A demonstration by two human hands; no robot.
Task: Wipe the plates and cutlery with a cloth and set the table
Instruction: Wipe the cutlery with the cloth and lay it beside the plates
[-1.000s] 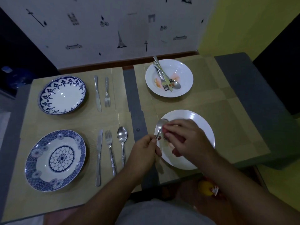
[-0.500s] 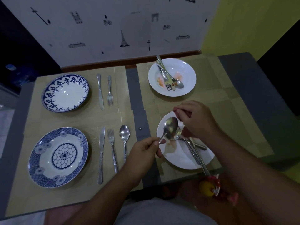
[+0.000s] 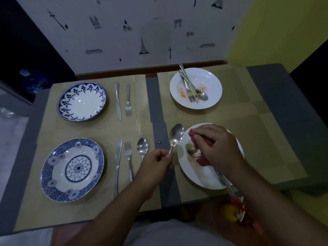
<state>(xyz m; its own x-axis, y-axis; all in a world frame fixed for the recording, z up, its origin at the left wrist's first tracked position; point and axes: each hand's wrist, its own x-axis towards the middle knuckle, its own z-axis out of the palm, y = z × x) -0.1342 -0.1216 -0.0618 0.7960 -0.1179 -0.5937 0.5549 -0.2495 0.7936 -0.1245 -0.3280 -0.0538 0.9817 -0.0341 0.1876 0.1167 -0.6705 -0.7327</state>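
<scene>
Pinching spoon (image 3: 176, 134) handle, left hand (image 3: 155, 163); right hand (image 3: 220, 148) beside it grips cloth (image 3: 192, 134) above plate (image 3: 200, 176).

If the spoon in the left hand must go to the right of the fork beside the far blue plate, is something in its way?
Nothing visible. The placemat right of that fork is bare, and only flat mat and the grey table strip lie between it and the spoon held by the left hand.

In dim light, a white wall (image 3: 110, 38) with small black drawings meets a yellow wall (image 3: 284, 25).
</scene>
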